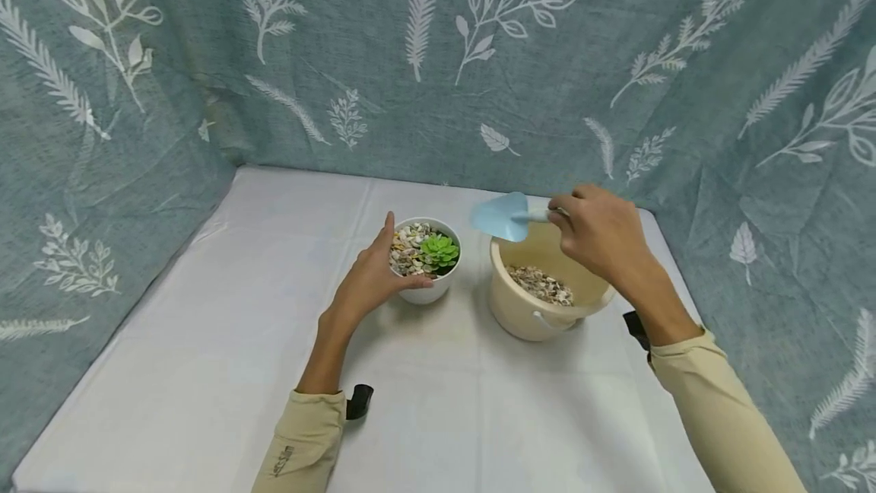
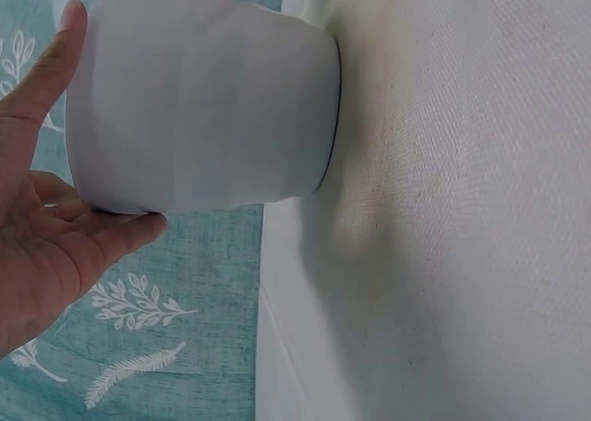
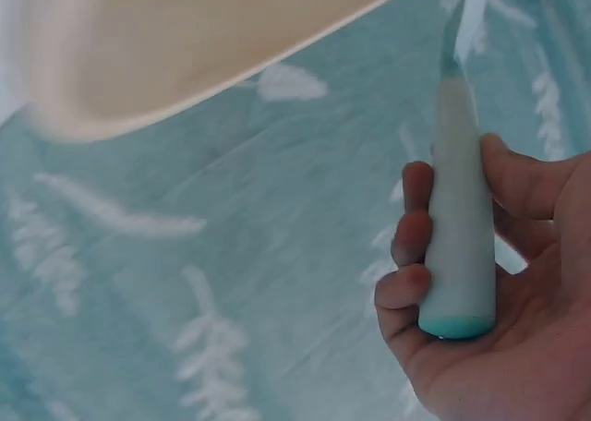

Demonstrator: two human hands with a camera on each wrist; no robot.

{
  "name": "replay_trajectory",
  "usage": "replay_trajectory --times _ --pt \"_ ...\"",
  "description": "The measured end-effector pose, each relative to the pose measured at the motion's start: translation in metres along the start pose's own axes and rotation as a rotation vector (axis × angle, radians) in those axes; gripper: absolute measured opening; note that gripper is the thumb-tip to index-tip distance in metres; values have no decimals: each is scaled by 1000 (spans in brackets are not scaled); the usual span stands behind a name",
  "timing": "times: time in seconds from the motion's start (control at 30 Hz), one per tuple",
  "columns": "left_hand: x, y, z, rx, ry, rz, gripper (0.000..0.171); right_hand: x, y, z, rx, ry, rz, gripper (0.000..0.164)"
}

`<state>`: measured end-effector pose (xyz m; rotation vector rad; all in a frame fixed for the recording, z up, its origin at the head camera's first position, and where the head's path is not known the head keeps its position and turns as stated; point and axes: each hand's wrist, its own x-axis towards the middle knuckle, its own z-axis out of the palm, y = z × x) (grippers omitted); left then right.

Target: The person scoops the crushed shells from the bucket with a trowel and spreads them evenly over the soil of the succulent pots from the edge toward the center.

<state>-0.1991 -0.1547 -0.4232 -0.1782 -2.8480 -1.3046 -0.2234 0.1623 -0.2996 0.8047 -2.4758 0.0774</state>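
My left hand (image 1: 369, 272) holds a white plant pot (image 1: 426, 296) by its upper rim, thumb on the near side and fingers on the far side. The pot stands on the table. In it sit a green succulent (image 1: 440, 251) and mixed pebbles (image 1: 407, 248). My right hand (image 1: 601, 233) grips a light blue trowel (image 1: 502, 217) by its pale handle (image 3: 459, 218), fingers curled around it. The blade is raised over the left rim of a cream bucket (image 1: 523, 316) and points left, toward the pot. Small gravel (image 1: 539, 285) lies at the bucket's bottom.
A white cloth (image 1: 424, 417) covers the table. Green curtains (image 1: 383, 82) with white leaf prints hang close behind it and along both sides. The bucket's white bail (image 1: 553, 324) hangs down its front. It stands a short way right of the pot.
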Motion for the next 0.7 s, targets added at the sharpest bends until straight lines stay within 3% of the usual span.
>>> replay_trajectory --times 0.13,0.3,0.47,0.57,0.7 --pt "-2 -3 -4 9 2 -10 124 -24 16 -5 -9 -13 75 9" --pt "-4 -8 -11 18 15 -15 124 -39 22 10 -74 -79 36 6" --pt "-6 -11 -12 -1 17 -21 122 -37 12 40 -103 -321 -51 5" --pt "-7 -11 -12 -13 17 -22 120 -34 9 50 -74 -477 -58 6" --pt "-9 -10 -13 -17 33 -21 119 -31 14 58 -43 -510 -73 7"
